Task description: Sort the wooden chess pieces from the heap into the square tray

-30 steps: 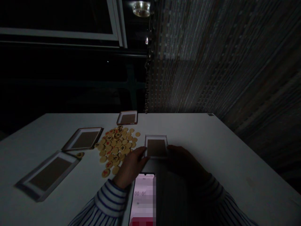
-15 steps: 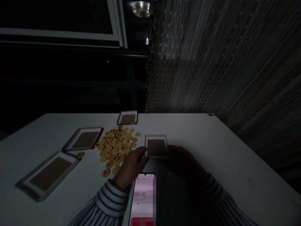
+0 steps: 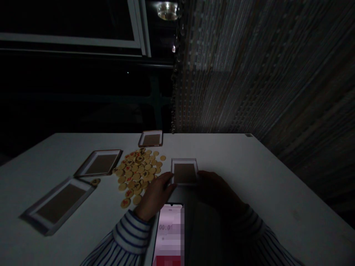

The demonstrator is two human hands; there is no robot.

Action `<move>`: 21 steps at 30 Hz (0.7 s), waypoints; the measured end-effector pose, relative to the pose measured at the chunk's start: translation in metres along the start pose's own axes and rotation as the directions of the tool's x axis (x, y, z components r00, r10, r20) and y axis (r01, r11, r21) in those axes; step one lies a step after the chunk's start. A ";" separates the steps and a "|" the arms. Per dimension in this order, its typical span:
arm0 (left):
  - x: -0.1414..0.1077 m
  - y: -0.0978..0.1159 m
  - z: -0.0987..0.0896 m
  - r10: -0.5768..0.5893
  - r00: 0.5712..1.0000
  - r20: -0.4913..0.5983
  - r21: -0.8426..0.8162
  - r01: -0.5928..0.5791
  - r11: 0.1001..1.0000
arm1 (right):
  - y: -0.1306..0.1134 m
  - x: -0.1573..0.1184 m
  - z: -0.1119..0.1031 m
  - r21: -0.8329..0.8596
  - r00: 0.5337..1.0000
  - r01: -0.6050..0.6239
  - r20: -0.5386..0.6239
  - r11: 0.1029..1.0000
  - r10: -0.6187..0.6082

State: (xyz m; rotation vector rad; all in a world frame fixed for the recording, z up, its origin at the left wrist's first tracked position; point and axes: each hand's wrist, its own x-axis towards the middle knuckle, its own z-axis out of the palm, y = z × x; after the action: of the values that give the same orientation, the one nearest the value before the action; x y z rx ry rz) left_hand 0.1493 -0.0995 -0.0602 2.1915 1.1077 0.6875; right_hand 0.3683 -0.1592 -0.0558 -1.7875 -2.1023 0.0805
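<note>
A small shallow white box (image 3: 184,161) with a brown inside bottom rests between my hands on the white table. My left hand (image 3: 154,195) grips its left side, thumb at the near corner and fingers along the edge. On the opposite side, my right hand (image 3: 216,188) is in deep shadow, its fingertips at the box's right edge. Left of the box spreads a loose heap of round wooden xiangqi pieces (image 3: 135,175), some face up with red or black characters. A phone (image 3: 168,240) showing a timer lies just below my left hand.
Three more shallow boxes lie on the table (image 3: 266,166): a pale one (image 3: 51,227) at near left, a brown-rimmed one (image 3: 79,170) behind it, and a smaller one (image 3: 141,143) at the far edge. A bead curtain (image 3: 222,74) hangs behind. The room is dim.
The phone's screen display has changed slightly. Hands, box and pieces hold their places, apart from a tiny shift of the whole view.
</note>
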 end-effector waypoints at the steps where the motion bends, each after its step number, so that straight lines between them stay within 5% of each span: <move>1: 0.000 0.000 0.000 -0.001 1.000 -0.001 0.002 0.001 1.000 | 0.001 0.000 0.001 0.003 1.000 0.004 -0.005 1.000 -0.004; 17: -0.002 0.000 -0.002 0.002 1.000 -0.004 0.003 -0.002 1.000 | 0.011 -0.002 0.016 0.065 0.997 0.028 -0.073 0.998 -0.023; 21: -0.002 -0.002 -0.003 -0.012 0.997 -0.079 -0.013 0.011 1.000 | 0.016 -0.003 0.019 0.131 0.992 0.033 -0.123 0.991 -0.016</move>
State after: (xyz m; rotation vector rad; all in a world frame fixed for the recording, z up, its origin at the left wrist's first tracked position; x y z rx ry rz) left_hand 0.1457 -0.0993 -0.0597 2.1624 1.1520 0.7801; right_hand 0.3777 -0.1555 -0.0786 -1.6463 -1.9844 0.0995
